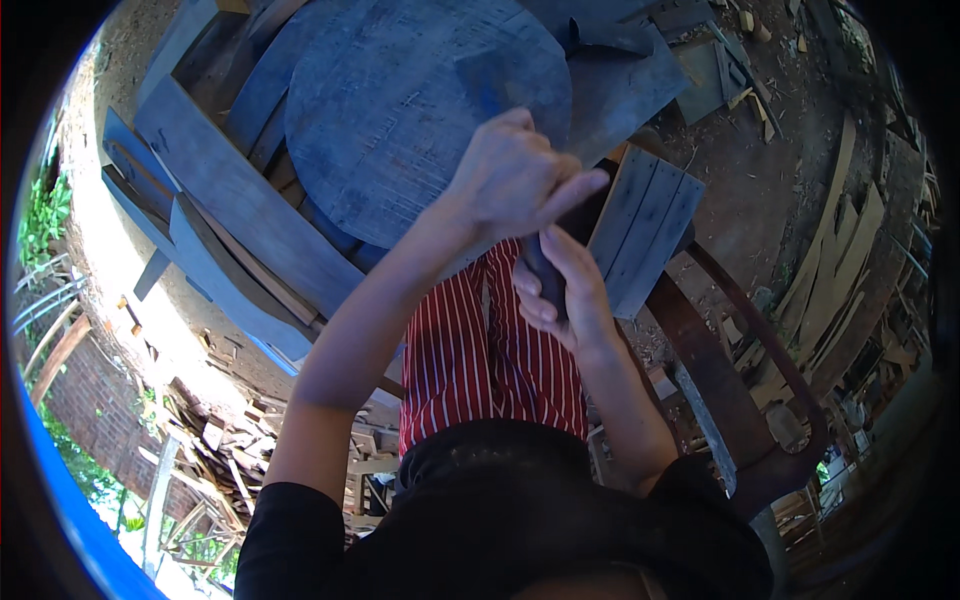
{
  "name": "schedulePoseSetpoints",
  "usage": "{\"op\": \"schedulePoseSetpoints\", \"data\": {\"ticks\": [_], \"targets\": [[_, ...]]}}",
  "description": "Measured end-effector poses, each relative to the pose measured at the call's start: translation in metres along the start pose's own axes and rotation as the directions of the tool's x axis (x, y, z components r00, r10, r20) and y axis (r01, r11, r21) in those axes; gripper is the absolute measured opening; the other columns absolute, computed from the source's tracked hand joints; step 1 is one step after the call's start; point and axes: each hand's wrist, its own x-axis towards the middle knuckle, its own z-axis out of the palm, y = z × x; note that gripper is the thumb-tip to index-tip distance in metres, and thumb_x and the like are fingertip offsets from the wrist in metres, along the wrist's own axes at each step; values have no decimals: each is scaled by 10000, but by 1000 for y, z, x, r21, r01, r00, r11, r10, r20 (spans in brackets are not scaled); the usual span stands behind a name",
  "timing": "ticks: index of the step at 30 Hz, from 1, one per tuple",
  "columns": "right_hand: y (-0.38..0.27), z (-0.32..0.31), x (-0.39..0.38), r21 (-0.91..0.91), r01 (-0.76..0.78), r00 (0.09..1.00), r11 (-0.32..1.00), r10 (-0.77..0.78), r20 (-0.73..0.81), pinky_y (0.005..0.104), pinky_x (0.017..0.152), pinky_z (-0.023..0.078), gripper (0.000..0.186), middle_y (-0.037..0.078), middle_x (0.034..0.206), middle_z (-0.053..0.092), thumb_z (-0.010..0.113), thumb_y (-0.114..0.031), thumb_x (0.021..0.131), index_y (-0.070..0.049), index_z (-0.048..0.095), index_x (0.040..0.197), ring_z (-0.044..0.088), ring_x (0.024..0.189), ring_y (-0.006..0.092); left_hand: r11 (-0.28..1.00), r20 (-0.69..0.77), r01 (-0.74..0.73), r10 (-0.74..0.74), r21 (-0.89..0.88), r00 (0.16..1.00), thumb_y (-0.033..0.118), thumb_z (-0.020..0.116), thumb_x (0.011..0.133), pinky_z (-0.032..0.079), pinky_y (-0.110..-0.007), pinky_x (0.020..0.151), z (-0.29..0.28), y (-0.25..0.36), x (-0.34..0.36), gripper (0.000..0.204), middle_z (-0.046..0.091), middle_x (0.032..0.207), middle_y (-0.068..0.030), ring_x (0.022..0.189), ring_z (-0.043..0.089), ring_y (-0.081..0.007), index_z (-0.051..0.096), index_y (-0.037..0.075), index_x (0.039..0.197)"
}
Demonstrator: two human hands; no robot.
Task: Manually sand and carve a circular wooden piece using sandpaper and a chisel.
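Observation:
Above my lap, my left hand (515,180) is closed in a fist, palm side hidden, so what it grips, if anything, does not show. Just below and to its right, my right hand (575,290) wraps its fingers round a dark elongated piece (543,270). The upper end of that piece runs up behind my left hand, and its kind is unclear. A round, worn wooden tabletop (400,120) lies in front of my knees, under and beyond my left hand. A blurred dark patch with some blue (490,80) shows over it.
Long boards (240,180) lean together at the left. A small slatted wooden piece (645,230) stands right of my hands, beside a dark reddish wooden chair frame (720,380). Flat panels (630,85) lie at the far right. Scrap wood (215,440) is heaped at the lower left.

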Motion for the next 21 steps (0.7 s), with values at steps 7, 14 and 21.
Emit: {"op": "schedulePoseSetpoints", "data": {"ticks": [7,14,21], "targets": [[29,-11,-81,46,-119,990,992,122,-69,200,308,325,285,45,669,490,408,-331,1042,-61,450,1125,408,370,68,987,8,-50,52,-156,999,525,432,972,350,-346,587,28,62,-45,617,449,430,-51,391,389,-222,512,138,497],[-5,-8,7,73,21,996,997,-27,86,185,340,345,269,5,683,513,494,-378,1016,-115,448,1050,454,391,50,998,-10,-62,63,17,998,567,412,967,347,-343,594,8,-8,15,622,422,419,-17,387,329,-178,520,163,507],[25,-12,-81,93,-144,989,985,146,-22,187,339,370,274,30,679,509,471,-338,1027,-106,475,1172,461,397,60,985,18,-17,21,-170,1000,545,478,938,345,-353,581,29,62,-46,574,421,424,-28,389,372,-205,507,146,526]]}}
